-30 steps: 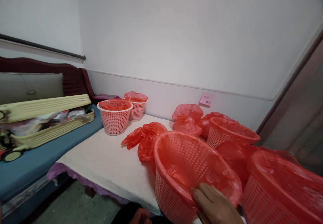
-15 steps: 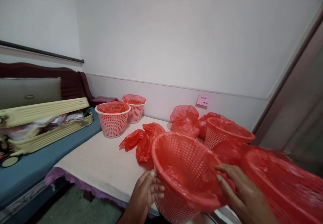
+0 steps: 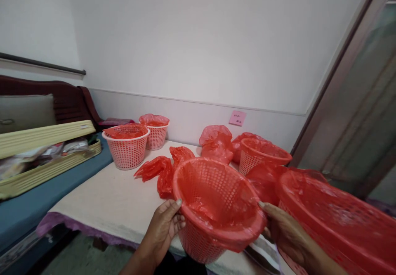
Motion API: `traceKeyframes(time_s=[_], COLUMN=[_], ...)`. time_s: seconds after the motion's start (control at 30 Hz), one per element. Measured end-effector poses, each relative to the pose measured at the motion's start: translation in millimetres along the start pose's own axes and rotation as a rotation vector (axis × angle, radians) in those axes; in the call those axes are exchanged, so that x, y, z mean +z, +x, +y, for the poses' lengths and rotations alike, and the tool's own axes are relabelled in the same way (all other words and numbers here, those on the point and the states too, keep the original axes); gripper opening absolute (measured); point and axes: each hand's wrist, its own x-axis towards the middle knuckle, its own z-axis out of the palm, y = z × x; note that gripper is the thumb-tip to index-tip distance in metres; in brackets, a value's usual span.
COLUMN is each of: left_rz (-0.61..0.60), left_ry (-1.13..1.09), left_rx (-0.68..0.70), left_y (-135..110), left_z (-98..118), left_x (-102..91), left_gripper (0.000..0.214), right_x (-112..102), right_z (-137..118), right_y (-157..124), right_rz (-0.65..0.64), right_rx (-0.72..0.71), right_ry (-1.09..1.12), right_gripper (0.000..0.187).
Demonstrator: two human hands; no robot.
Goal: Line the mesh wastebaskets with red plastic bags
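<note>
A pink mesh basket (image 3: 213,202) lined with a red plastic bag tilts toward me at the table's near edge. My left hand (image 3: 162,229) grips its left side, thumb on the rim. On the opposite side, my right hand (image 3: 283,233) holds the rim, fingers against the bag's folded edge. The bag's red film wraps over the basket's rim all round.
Two lined baskets (image 3: 126,145) (image 3: 155,130) stand at the far left of the white-covered table (image 3: 114,200). Loose red bags (image 3: 161,169) (image 3: 216,143) lie mid-table. More lined baskets (image 3: 260,155) (image 3: 334,221) crowd the right. An open yellow suitcase (image 3: 40,155) rests on a blue bed on the left.
My left hand came up from below the table edge and took the basket's left side. My right hand shifted from the front rim to the right side. The view panned right.
</note>
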Motion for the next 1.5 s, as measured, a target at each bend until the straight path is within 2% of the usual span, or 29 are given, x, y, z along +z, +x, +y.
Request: traceKeyframes(time_s=[0.17,0.27,0.47,0.57,0.7,0.8,0.93,1.03,1.13,1.23,1.37,1.47,1.5], left_rz=[0.029,0.065,0.17,0.181,0.156,0.108,0.033,-0.007,0.004,0.013,-0.081,-0.095,-0.077], left_ry=[0.062,0.106,0.219,0.216,0.2,0.26,0.289,0.266,0.232,0.203,0.224,0.284,0.3], left_rx=[0.042,0.101,0.303,0.331,0.342,0.398,0.406,0.396,0.398,0.422,0.338,0.309,0.316], left_y=[-4.4,-4.6,-7.9,-13.8,-15.4,-8.0,1.0,0.9,-2.3,-9.3,-29.6,-45.4,-48.7], left_z=[4.2,5.7,10.7,16.7,22.7,24.4,26.8,29.0,29.1,25.5,18.7,17.2,17.3], left_x=[3.2,2.1,6.4,10.2,13.4,16.6,27.3,39.1,50.3,57.5,58.1,51.3,48.0], left_gripper=[0.043,0.042,0.04,0.04,0.039,0.034,0.034,0.032,0.03,0.034,0.037,0.036,0.037], right_x=[-0.8,-2.3,0.7,3.4,9.0,14.3,23.9,37.8,59.5,86.7,122.5,141.7,145.8], right_z=[-0.5,2.9,-2.0,-4.2,-7.8,-15.8,-29.6,-38.5,-44.5,-42.4,-20.1,2.7,9.2], right_y=[-2.0,-1.4,-1.6,-2.1,-5.4,-7.9,-13.0,-21.4,-37.1,-60.1,-87.5,-94.0,-93.5], right_rz=[0.043,0.066,0.091,0.123,0.188,0.218,0.217,0.132,0.015,-0.065,-0.3,-0.516,-0.552], right_rx=[0.02,-0.039,-0.18,-0.23,-0.33,-0.389,-0.522,-0.615,-0.654,-0.742,-0.945,-1.059,-1.098], right_ry=[0.068,0.03,-0.058,-0.075,-0.143,-0.226,-0.308,-0.274,-0.197,-0.278,-0.587,-0.716,-0.734], right_gripper=[0.023,0.028,0.034,0.036,0.035,0.034,0.032,0.03,0.028,0.022,0.007,0.012,0.015])
